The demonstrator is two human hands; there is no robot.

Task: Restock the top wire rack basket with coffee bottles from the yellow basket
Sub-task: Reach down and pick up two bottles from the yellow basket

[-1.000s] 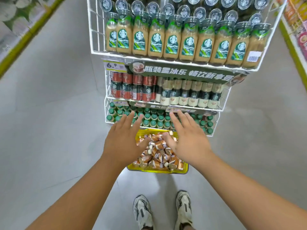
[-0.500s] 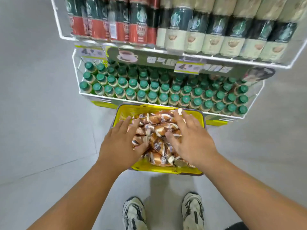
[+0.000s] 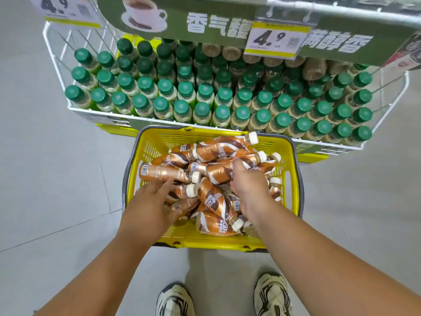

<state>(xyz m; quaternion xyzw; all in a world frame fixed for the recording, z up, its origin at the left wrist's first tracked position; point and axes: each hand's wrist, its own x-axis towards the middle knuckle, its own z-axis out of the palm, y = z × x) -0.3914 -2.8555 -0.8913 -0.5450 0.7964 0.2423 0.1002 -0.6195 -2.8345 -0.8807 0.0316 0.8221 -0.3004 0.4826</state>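
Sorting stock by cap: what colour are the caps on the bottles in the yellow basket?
White caps, clearest in the head view.

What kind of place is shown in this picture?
Most likely a shop aisle. A wire rack basket holds rows of green-capped bottles, yellow price tags reading 4.9 hang above, and a yellow basket of coffee bottles stands on the floor.

The brown coffee bottles (image 3: 214,201) in the yellow basket (image 3: 159,142) carry the brand NESCAFE in white letters. Two price tags, one in the middle (image 3: 274,39) and one at top left (image 3: 61,9), read 4.9. The green sign (image 3: 205,21) shows white Chinese characters 香气 and a coffee cup picture.
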